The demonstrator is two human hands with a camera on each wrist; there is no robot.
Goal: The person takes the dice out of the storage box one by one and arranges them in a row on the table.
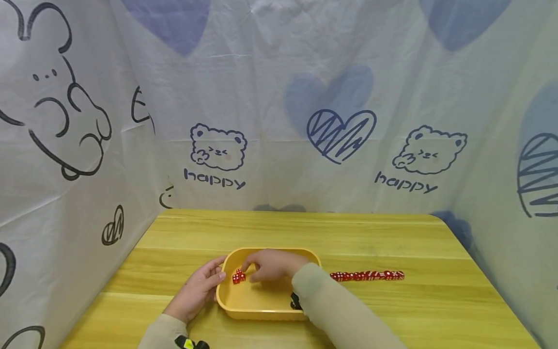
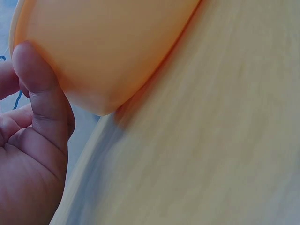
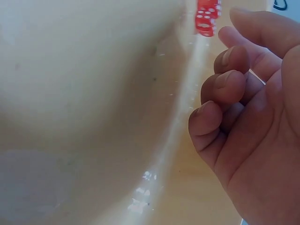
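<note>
A yellow plastic tray [image 1: 263, 315] sits on the wooden table in the head view. My left hand [image 1: 196, 292] grips its left rim, thumb at the edge and fingers around the outer side; the left wrist view shows the thumb [image 2: 40, 84] against the tray wall. Inside the tray, a few red dice [image 1: 238, 277] with white pips lie bunched near the left end. My right hand [image 1: 276, 264] reaches over the tray, its fingers loosely bent and holding nothing, the index fingertip just beside the dice. In the right wrist view those dice [image 3: 206, 18] appear beyond the fingertips.
Right of the tray, a straight row of several red dice [image 1: 368, 276] lies on the table [image 1: 436, 310]. A dark strap piece [image 1: 295, 301] shows by the right sleeve. White printed cloth [image 1: 279, 189] hangs behind and at both sides.
</note>
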